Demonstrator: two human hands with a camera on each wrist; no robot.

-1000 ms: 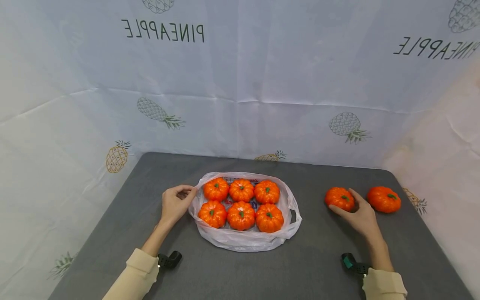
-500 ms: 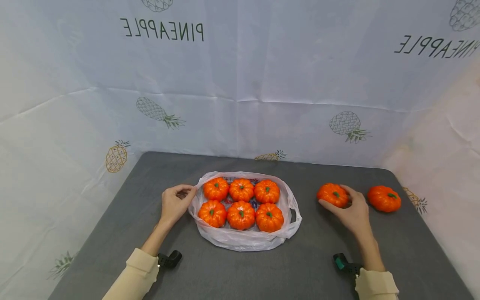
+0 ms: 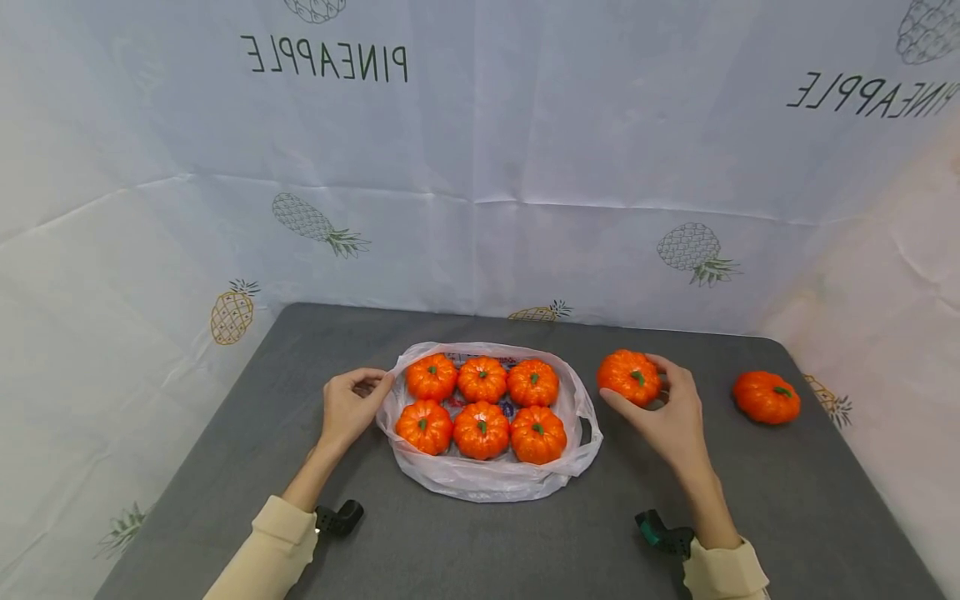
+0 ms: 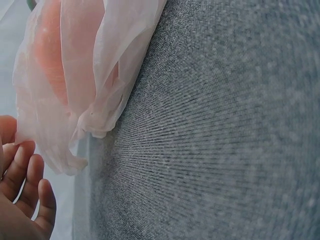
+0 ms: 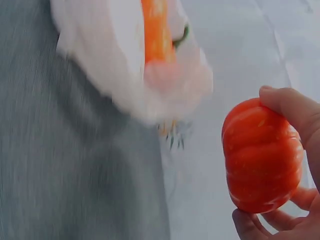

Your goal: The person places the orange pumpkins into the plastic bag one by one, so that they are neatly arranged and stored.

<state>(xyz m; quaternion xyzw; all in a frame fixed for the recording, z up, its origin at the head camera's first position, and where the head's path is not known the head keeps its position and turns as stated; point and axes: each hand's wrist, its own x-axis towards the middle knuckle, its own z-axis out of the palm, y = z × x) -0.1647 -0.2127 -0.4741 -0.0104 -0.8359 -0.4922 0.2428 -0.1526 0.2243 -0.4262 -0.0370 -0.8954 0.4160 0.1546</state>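
Observation:
Between thumb and fingers my right hand (image 3: 672, 417) grips a small orange pumpkin (image 3: 628, 377) with a green stem. In the right wrist view this pumpkin (image 5: 262, 155) is lifted off the table. To its left lies a white plastic bag (image 3: 487, 483), spread wide, with several like pumpkins (image 3: 482, 431) in two rows inside. My left hand (image 3: 351, 408) pinches the bag's left rim between thumb and index finger. In the left wrist view the thin plastic (image 4: 45, 125) hangs from those fingertips, while the other fingers curl loosely.
One more pumpkin (image 3: 766, 397) lies on the dark grey table (image 3: 480, 550) near its right edge. White cloth (image 3: 480, 142) printed with pineapples hangs behind the table and at both sides.
My right hand has carried the pumpkin left, away from the other loose one, and closer to the bag. The left hand and the bag have stayed in place.

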